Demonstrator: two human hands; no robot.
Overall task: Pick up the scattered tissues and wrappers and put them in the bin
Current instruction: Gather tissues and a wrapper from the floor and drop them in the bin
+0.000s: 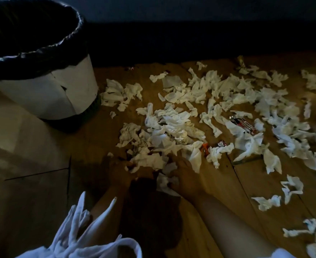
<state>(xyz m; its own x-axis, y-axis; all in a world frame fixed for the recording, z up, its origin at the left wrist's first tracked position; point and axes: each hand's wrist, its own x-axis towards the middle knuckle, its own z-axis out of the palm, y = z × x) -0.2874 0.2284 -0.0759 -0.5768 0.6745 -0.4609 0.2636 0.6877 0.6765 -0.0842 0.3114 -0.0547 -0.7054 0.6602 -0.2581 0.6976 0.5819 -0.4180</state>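
Crumpled white tissues (174,125) lie strewn over the wooden floor (246,183) from the middle to the right edge. Among them are a red and white wrapper (243,124), a small orange wrapper (204,147) and another small wrapper (222,144). The white bin (47,90) with a black liner stands at the upper left. My right hand (187,177) lies at the near edge of the heap, fingers curled round a crumpled tissue (166,182). My left hand (122,174) is in deep shadow beside it, touching the heap's edge; its fingers are not clear.
Pale floor tiles (23,164) adjoin the wood on the left, under the bin. A dark wall runs along the back. White clothing (75,235) hangs in the lower left. Loose tissues (268,202) also lie at the lower right.
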